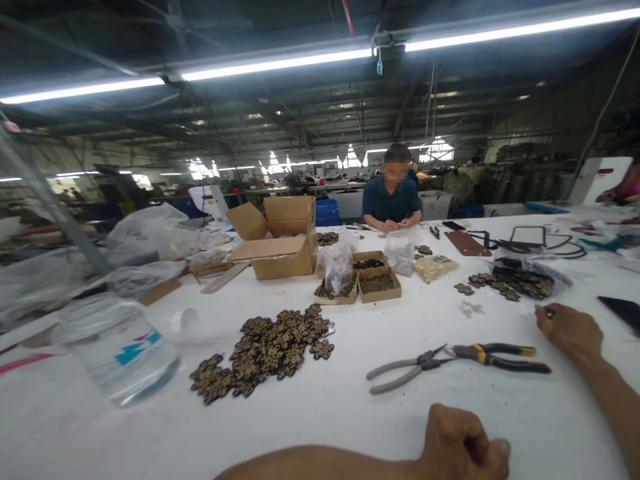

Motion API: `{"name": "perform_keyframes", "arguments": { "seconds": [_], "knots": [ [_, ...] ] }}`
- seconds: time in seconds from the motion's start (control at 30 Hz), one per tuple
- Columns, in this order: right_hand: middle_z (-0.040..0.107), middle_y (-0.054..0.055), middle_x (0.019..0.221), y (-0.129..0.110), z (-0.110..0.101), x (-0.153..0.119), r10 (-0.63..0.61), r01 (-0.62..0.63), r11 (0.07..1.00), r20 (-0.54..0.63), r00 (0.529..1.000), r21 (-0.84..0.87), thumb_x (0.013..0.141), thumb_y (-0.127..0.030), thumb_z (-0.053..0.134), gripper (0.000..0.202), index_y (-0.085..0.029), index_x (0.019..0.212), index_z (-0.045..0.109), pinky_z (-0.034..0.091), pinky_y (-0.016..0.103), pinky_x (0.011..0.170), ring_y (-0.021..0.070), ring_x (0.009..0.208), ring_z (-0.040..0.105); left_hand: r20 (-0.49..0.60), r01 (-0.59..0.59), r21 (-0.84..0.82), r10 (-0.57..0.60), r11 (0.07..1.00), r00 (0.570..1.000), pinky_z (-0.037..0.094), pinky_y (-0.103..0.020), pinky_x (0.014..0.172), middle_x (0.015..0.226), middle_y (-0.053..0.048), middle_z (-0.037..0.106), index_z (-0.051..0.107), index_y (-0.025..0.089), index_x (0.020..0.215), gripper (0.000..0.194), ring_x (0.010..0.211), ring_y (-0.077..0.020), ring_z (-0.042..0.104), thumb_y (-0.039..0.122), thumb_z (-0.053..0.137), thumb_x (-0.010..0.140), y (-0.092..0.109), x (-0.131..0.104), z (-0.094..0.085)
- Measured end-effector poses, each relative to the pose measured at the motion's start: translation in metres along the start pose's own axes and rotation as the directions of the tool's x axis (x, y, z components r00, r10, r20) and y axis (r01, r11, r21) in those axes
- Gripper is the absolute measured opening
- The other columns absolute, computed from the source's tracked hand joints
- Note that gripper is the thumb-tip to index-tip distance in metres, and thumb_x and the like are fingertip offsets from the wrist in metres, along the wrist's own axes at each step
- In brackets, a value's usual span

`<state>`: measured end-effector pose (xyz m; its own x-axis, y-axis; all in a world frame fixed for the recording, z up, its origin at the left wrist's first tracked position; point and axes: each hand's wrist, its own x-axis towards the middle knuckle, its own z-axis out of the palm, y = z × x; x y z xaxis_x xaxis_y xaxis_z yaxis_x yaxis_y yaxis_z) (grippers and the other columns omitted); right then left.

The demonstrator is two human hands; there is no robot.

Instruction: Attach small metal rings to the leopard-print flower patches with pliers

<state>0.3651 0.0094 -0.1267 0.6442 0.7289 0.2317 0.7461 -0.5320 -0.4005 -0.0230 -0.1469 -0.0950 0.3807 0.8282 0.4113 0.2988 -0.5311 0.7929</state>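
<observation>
My left hand (463,443) is closed low at the front of the white table (350,420), thumb against curled fingers; whatever it may hold is hidden. Further right, my right hand (570,330) rests on the table with its fingers curled in, and I cannot make out anything in them. Between the hands and to the left lie grey-handled pliers (415,370) and black-and-yellow cutting pliers (500,357), their tips meeting. Just beyond the right hand, flat brown-and-black patterned pieces (505,280) spill beside a plastic bag. A larger heap of such pieces (270,347) is left of the pliers.
A clear plastic jar of liquid (115,353) stands at left. Behind the heap are an open cardboard box (280,247) and small boxes of tiny parts (377,283). Across the table sits a co-worker (393,197). A dark flat object (620,313) lies at the right edge.
</observation>
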Motion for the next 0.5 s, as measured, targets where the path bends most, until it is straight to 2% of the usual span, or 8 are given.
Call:
{"name": "perform_keyframes", "arguments": {
  "seconds": [0.13, 0.27, 0.5],
  "knots": [
    [0.075, 0.019, 0.095, -0.019, -0.016, -0.006, -0.017, 0.016, 0.999, -0.015, 1.000, -0.038, 0.090, -0.055, 0.047, 0.048, -0.020, 0.103, 0.077, 0.050, 0.039, 0.069, 0.0356, 0.091, 0.071, -0.044, -0.028, 0.006, 0.028, 1.000, 0.999, 0.027, -0.021, 0.041, 0.039, 0.005, 0.033, 0.035, 0.019, 0.046, 0.044, 0.039, -0.0059, 0.032, 0.027, 0.071, 0.071, 0.007, 0.008, -0.004],
    [0.076, 0.014, 0.091, -0.022, -0.013, 0.005, -0.042, 0.038, 0.996, -0.047, 0.998, -0.082, 0.092, -0.054, 0.047, 0.047, -0.021, 0.105, 0.078, 0.050, 0.031, 0.072, 0.0276, 0.088, 0.072, -0.006, -0.060, 0.044, 0.061, 0.997, 0.998, 0.025, -0.022, 0.045, 0.046, 0.005, 0.033, 0.035, 0.019, 0.052, 0.039, 0.045, -0.0067, 0.032, 0.026, 0.061, 0.081, 0.015, 0.016, -0.014],
    [0.076, 0.016, 0.091, -0.027, -0.015, 0.009, -0.053, 0.045, 0.995, -0.088, 0.995, -0.090, 0.093, -0.052, 0.046, 0.048, -0.020, 0.105, 0.078, 0.050, 0.031, 0.071, 0.0275, 0.088, 0.072, 0.015, -0.118, 0.083, 0.117, 0.990, 0.993, 0.027, -0.023, 0.049, 0.048, 0.005, 0.031, 0.033, 0.019, 0.055, 0.040, 0.046, -0.0069, 0.032, 0.026, 0.058, 0.085, 0.022, 0.014, -0.021]
  ]
}}
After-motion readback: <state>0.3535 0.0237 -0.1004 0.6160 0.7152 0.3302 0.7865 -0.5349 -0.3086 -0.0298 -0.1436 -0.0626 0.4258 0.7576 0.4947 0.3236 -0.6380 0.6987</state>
